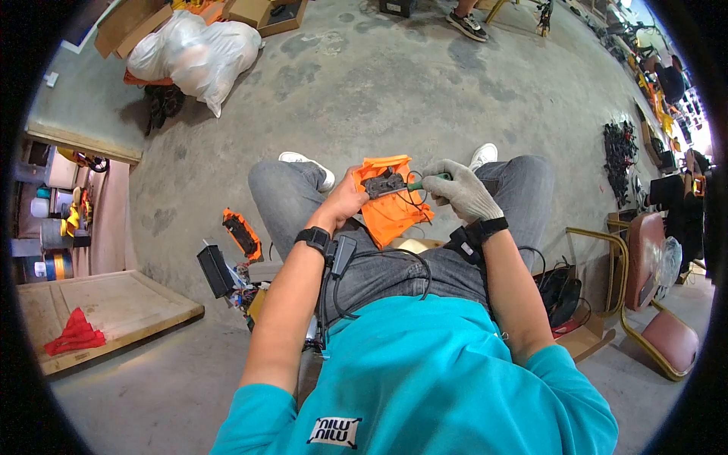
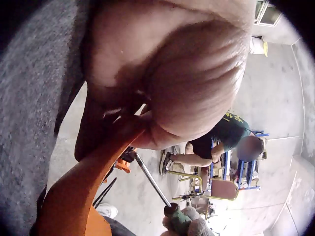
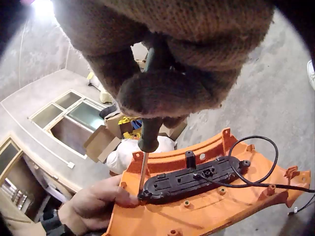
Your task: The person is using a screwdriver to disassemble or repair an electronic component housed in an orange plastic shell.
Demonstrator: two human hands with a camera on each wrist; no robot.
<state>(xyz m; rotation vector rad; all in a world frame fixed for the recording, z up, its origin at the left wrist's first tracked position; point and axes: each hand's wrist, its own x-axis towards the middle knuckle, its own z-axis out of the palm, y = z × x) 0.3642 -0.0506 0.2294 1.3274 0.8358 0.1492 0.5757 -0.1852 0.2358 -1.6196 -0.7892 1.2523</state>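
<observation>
Press screwdriver [image 3: 149, 136] squarely at 9 o'clock on black strip [image 3: 184, 183], right fingers [image 3: 170, 96] curled round it, left fingers [image 3: 118, 194] pinching orange panel [image 3: 197, 214]

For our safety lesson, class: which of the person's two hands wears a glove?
The right hand, gripping the green screwdriver handle; the left hand is bare.

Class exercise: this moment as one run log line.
left hand: curved orange plastic shell | gloved right hand: green-handled screwdriver | tip: at end of long black plastic module
</observation>
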